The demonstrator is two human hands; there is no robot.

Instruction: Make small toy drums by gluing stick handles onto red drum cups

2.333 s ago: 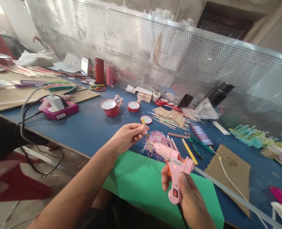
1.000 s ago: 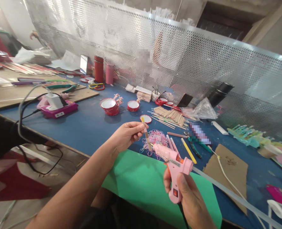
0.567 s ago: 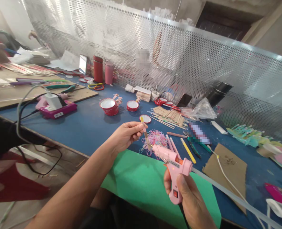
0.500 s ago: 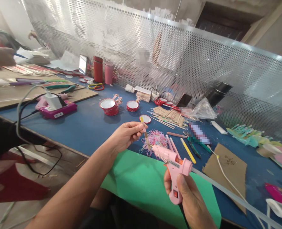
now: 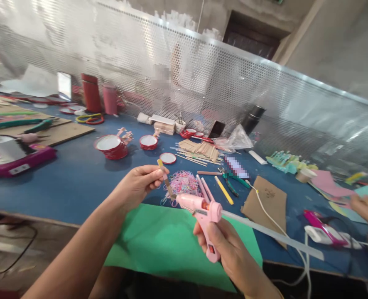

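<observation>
Thumb and fingers of my left hand (image 5: 145,182) pinch a narrow flat stick (image 5: 168,181), yellow at the top and brownish lower down. My right hand (image 5: 226,245) is wrapped round the handle of a pink hot glue gun (image 5: 199,203), and a long translucent glue stick (image 5: 277,234) runs out of its back. The gun's nozzle is at the stick's lower end; I cannot tell whether they touch. Behind them lies a heap of pastel loops (image 5: 184,185). Green paper (image 5: 159,236) lies beneath my hands at the table edge.
Red-rimmed white discs stand in a stack (image 5: 112,147) and a smaller stack (image 5: 148,142). Beyond the loops are wooden sticks (image 5: 199,150), pliers (image 5: 230,185) and cardboard (image 5: 266,203). Power strips lie left (image 5: 18,164) and right (image 5: 325,228). Another person's hand (image 5: 366,207) is at far right.
The view has turned right, so the table things shift left. Another person's hand has come into view at right. My hands keep the same hold on the stick and glue gun.
</observation>
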